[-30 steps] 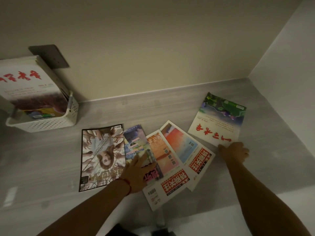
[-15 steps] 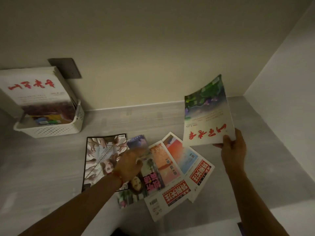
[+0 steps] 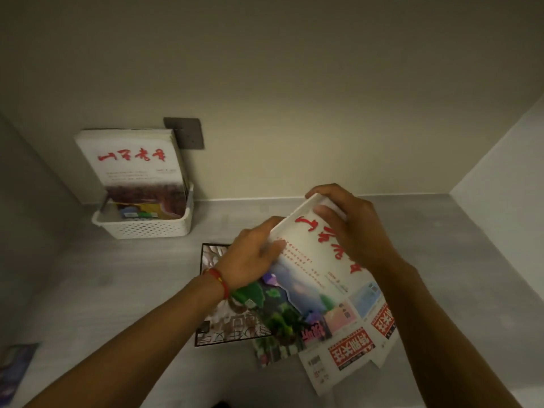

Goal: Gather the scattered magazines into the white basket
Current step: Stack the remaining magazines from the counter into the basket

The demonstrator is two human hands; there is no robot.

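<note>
A white magazine with red brush lettering (image 3: 312,260) is lifted above the grey floor, held by both hands. My right hand (image 3: 353,228) grips its top corner from the right, and my left hand (image 3: 253,254) holds its left edge. Under it lie several scattered magazines: a dark-bordered one with a person on the cover (image 3: 217,328), a colourful one (image 3: 282,337), and white ones with red blocks (image 3: 350,351). The white perforated basket (image 3: 144,228) stands at the back left against the wall, with a white red-lettered magazine (image 3: 132,166) standing upright in it among others.
A grey plate (image 3: 188,134) is fixed on the back wall behind the basket. A pale wall (image 3: 500,178) closes off the right side. Another magazine (image 3: 14,369) lies at the lower left edge of view.
My right hand lifted the red-lettered magazine off the floor and carried it left, turning it over. My left hand left the floor magazines and took hold of its left edge.
</note>
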